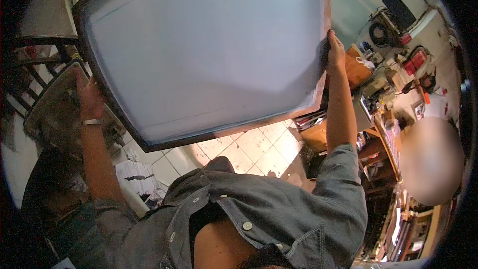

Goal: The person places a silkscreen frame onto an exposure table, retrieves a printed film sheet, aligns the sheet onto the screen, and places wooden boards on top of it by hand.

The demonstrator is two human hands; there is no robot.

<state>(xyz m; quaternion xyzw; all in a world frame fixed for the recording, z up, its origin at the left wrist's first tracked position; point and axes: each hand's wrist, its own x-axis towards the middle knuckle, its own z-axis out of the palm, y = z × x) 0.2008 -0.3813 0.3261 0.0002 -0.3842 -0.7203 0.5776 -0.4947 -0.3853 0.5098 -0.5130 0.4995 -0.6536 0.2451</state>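
Observation:
A large screen-printing frame point(209, 55), with pale blue-grey mesh and dark stained edges, is held up in front of me and fills the upper middle of the head view. My left hand point(91, 97), with a light band at the wrist, grips its left edge; part of the fingers is hidden. My right hand point(336, 50) is closed round the right edge, thumb near the top of the grip. The frame is tilted, its lower left corner hanging nearest my body, and a shadow falls across its lower right.
A dark barred chair or rack point(35, 72) stands at the left. Stacked papers point(134, 172) lie below it, beside the tiled floor point(234, 152). Cluttered items and a red box point(415, 63) spread along the right, with shelves point(398, 239) and another person point(430, 162) lower right.

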